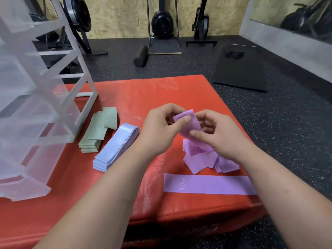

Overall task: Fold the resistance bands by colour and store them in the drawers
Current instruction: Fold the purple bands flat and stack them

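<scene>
Purple fabric resistance band [187, 123], partly folded, is held just above the red padded mat [143, 94]. The left hand [159, 130] pinches its upper edge and the right hand [217, 133] pinches its lower edge. A folded green band stack [97, 132] and a folded blue band stack [115, 148] lie beside the translucent plastic drawer unit [36, 105], so purple seems the colour in hand. The next move probably calls for closing this fold squarely and then drawing from the loose purple heap [203, 159] below.

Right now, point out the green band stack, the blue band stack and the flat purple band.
green band stack [95, 134], head view, on the top band's middle.
blue band stack [116, 146], head view, on the top band's middle.
flat purple band [212, 184], head view, on its middle, right of the print.
</scene>
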